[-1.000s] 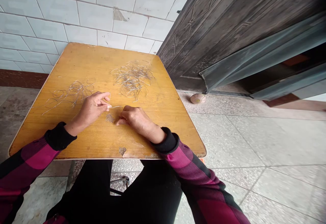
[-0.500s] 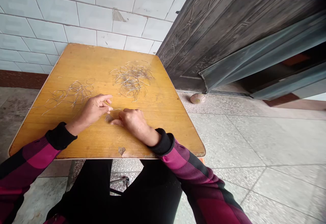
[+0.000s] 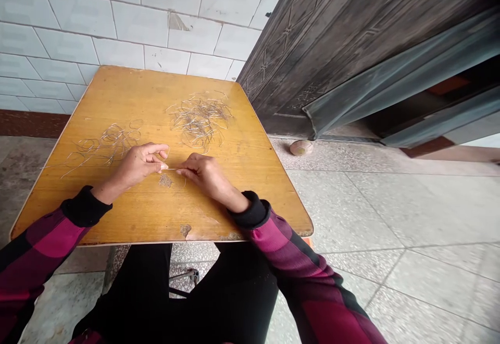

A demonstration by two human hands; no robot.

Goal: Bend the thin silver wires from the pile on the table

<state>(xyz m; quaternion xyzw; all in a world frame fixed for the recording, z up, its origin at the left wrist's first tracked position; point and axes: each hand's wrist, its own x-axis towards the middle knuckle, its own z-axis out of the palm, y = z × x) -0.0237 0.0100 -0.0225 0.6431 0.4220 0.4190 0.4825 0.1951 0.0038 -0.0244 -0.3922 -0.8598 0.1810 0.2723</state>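
My left hand (image 3: 136, 167) and my right hand (image 3: 203, 173) meet near the middle of a worn yellow wooden table (image 3: 117, 94). Both pinch the ends of one thin metal wire (image 3: 173, 169) held just above the tabletop. A tangled heap of loose wire pieces (image 3: 200, 117) lies beyond my right hand. Another, flatter pile of wires bent into loops (image 3: 105, 143) lies to the left of my left hand.
A white tiled wall (image 3: 117, 15) stands behind the table. A dark carved door (image 3: 351, 47) runs along the right. A small round ball (image 3: 300, 147) rests on the stone floor by the door. The table's front edge (image 3: 185, 230) is chipped.
My right hand has lifted and slid a little left, its fingertips now pinching the wire close to my left fingers. The left hand has hardly moved.
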